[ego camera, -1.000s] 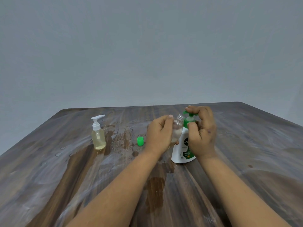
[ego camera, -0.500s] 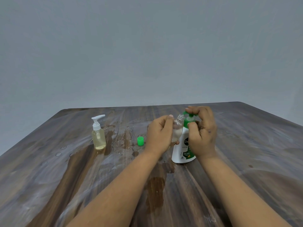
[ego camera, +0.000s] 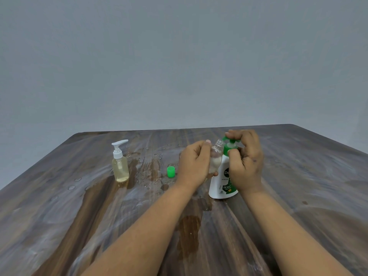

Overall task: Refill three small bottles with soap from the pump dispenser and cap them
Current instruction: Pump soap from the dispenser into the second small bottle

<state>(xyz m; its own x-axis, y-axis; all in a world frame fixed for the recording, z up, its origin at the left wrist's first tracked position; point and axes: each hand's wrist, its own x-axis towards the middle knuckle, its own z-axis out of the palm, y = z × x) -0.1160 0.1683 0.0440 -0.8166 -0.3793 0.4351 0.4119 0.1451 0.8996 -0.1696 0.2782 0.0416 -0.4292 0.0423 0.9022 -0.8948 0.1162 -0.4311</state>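
Dispenser (ego camera: 221, 186) label "99.99%"; right hand (ego camera: 246, 164) grips pump, left hand (ego camera: 194, 164) holds small bottle (ego camera: 216, 158).

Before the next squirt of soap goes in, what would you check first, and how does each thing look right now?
1. Small clear bottle held firmly: ok, the left hand grips it.
2. Bottle mouth under the green nozzle: ok, it is tilted up to the spout.
3. Pump dispenser standing upright on the table: ok.
4. Right hand on the pump head: ok, fingers over the top, thumb at the collar.
5. Soap level in the small bottle: cannot tell, the hand covers most of it.
6. Green cap within reach: ok, on the table beside the left hand.
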